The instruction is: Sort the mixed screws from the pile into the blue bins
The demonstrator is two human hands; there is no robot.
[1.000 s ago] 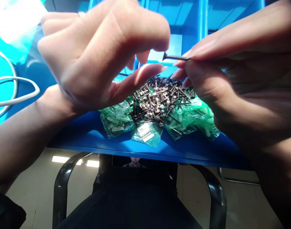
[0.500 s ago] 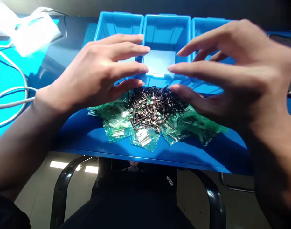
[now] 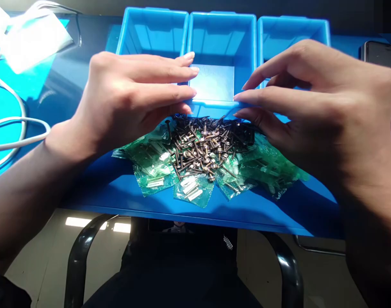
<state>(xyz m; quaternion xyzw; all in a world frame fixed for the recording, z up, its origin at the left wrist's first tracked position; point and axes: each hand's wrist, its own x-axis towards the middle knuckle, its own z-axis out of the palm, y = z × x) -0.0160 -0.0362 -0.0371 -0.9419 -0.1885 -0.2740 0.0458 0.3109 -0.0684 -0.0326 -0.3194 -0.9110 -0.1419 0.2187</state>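
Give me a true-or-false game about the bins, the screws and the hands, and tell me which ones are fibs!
1. Three blue bins stand side by side. True.
2. Green packets lie on both sides of the screw pile. True.
3. The screw pile is inside the middle bin. False: it lies in front of the bins.
4. The left hand and the right hand are apart. True.
5. Both hands wear gloves. False: they are bare.

Middle bin [image 3: 221, 38] opens upward behind piled screws [image 3: 203, 149].
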